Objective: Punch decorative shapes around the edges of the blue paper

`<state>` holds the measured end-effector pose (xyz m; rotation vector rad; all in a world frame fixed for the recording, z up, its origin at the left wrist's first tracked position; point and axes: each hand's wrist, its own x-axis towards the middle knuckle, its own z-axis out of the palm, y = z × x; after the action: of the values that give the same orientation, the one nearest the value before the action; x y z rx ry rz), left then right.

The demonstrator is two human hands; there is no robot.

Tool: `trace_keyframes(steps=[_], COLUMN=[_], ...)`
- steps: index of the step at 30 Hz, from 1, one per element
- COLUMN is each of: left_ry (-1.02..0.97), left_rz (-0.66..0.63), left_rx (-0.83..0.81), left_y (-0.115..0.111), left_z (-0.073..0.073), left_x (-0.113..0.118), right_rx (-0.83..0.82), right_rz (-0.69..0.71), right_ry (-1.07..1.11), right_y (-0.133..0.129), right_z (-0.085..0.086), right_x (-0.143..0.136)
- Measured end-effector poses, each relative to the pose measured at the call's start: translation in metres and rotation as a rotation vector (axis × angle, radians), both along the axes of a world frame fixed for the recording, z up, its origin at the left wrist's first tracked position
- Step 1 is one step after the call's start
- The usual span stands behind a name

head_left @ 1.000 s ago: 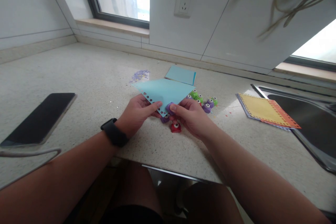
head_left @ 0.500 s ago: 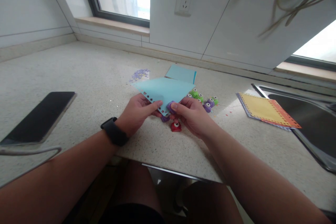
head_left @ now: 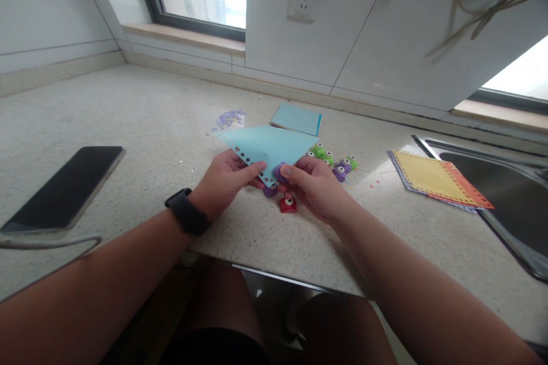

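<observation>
A light blue sheet (head_left: 269, 145) with shapes cut along its lower left edge is held above the counter. My left hand (head_left: 231, 177) pinches that edge between thumb and fingers. At the sheet's near right corner, my right hand (head_left: 314, 185) grips a purple punch (head_left: 281, 172), its thumb on top and the paper's corner against it. Below the hands, a red punch (head_left: 288, 203) with a white eye and another purple punch (head_left: 270, 190) rest on the counter. Several green punches (head_left: 319, 151) and purple ones (head_left: 341, 171) stand just beyond my right hand.
A blue paper stack (head_left: 297, 120) and purple paper bits (head_left: 229, 120) lie behind the sheet. Yellow paper (head_left: 432, 177) and orange paper (head_left: 475, 191) overlap the edge of the sink (head_left: 505, 205) at right. A black phone (head_left: 64, 188) and cable (head_left: 51, 243) are at left.
The view has shifted very slightly. Both hands keep their grips, and the sheet and the purple punch stay nearly in place.
</observation>
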<state>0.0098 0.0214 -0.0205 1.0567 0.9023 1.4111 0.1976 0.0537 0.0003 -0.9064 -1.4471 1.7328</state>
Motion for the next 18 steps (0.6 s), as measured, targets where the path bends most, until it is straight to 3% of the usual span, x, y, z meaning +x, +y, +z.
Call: trace_keyframes(steps=[18], left_ry=[0.025], left_rz=[-0.015], left_rx=[0.004], left_y=[0.0000], left_z=[0.0008], left_x=[-0.0004], right_rx=[0.040], right_rz=[0.034], right_ry=[-0.011], right_y=[0.0016], right_z=[-0.0033], right_x=[0.0009])
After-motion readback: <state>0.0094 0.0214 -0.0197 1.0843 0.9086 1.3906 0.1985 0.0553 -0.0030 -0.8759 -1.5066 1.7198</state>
